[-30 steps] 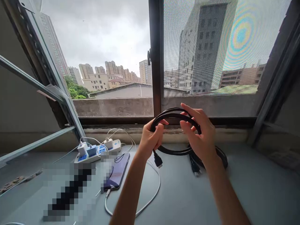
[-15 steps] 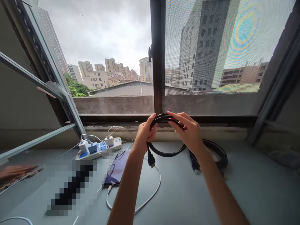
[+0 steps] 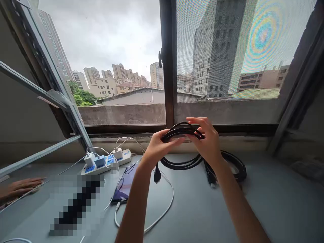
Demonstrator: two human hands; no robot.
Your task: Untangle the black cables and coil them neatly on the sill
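Observation:
A black HDMI cable [image 3: 181, 166] hangs in loops between my hands above the desk. My left hand [image 3: 159, 145] is closed round the left side of the coil, some fingers reaching across beneath its top strands. On the right, my right hand [image 3: 206, 138] pinches the upper strands between thumb and fingers, one finger raised above them. One strand arches higher than the others. The cable's plug [image 3: 157, 175] dangles below my left hand. Behind my right forearm, a second coiled black cable [image 3: 239, 165] lies on the desk.
A white power strip [image 3: 126, 156] with chargers stands by the window wall. Beside my left forearm lies a tablet [image 3: 125, 185], with a white cable [image 3: 173, 195] looping nearby. Another person's hand [image 3: 22, 187] rests at far left. A pixelated dark object [image 3: 78, 204] lies near it.
My left hand has turned, its fingers now stretched to the right under the strands. The coil shows more loops, and the plug has swung slightly left. My right hand has shifted slightly right.

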